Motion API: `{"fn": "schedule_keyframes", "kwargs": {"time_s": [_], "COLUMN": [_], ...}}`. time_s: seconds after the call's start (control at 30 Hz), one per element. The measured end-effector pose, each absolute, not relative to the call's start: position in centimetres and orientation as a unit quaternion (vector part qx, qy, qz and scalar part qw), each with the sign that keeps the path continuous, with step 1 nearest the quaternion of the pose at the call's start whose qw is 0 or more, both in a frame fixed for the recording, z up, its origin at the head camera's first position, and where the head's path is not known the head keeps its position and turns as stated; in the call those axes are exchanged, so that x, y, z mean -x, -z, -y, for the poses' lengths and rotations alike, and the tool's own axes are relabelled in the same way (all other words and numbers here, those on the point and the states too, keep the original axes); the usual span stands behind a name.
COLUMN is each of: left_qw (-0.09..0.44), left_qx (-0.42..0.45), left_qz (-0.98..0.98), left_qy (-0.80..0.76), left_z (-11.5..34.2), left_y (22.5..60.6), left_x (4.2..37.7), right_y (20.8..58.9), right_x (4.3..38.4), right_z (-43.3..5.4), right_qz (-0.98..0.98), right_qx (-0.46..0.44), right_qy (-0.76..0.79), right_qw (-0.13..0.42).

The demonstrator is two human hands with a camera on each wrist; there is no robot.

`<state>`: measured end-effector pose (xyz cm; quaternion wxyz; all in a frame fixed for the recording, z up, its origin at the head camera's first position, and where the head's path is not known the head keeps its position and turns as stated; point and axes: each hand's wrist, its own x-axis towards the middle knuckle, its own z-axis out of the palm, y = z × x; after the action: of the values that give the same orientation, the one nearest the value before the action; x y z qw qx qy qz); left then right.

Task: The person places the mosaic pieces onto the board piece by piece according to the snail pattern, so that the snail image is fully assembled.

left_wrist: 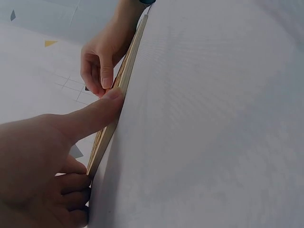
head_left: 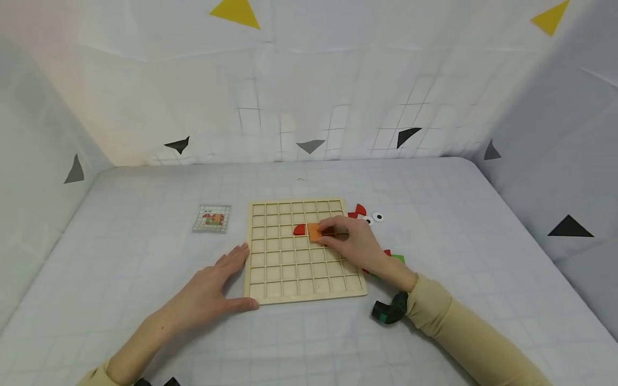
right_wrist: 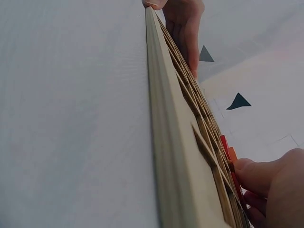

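A wooden grid board (head_left: 289,273) lies flat on the table. My left hand (head_left: 205,292) rests against its near left corner, thumb on the front edge and fingers along the left side. With thumb and fingertips my right hand (head_left: 359,241) pinches an orange square tile (head_left: 314,232) at the grid, in the upper middle of the board. Just left of that tile sits a red quarter-round piece (head_left: 299,230) in a cell. In the right wrist view, the orange tile (right_wrist: 232,154) shows at the thumb tip, low over the board. Part of the grid is hidden under my right hand.
Left of the board lies a small pattern card (head_left: 212,219) with a coloured figure on a grid. Beyond the right edge are a white eye disc (head_left: 378,217), a second one partly covered, red pieces (head_left: 360,209) and a green piece (head_left: 398,259) near my right wrist.
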<state>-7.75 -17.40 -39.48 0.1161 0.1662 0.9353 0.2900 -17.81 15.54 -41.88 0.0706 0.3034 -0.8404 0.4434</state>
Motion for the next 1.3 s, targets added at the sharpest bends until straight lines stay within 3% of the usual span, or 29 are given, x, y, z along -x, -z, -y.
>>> {"fn": "schedule_keyframes", "kwargs": {"time_s": [0.7, 1.3], "left_qw": [0.107, 0.104], "left_qx": [-0.167, -0.17], "left_qz": [-0.938, -0.938], "left_qy": [-0.286, -0.282], "left_z": [17.35, 17.34], "left_y": [39.67, 39.58], "left_x": [7.79, 7.75], "right_y": [41.98, 41.78], "right_x": [17.79, 17.82], "right_z": [-15.74, -15.61], "right_qz": [0.828, 0.827], "right_qx": [-0.344, -0.315], "right_qy": [-0.437, -0.459], "right_qw": [0.073, 0.08]}}
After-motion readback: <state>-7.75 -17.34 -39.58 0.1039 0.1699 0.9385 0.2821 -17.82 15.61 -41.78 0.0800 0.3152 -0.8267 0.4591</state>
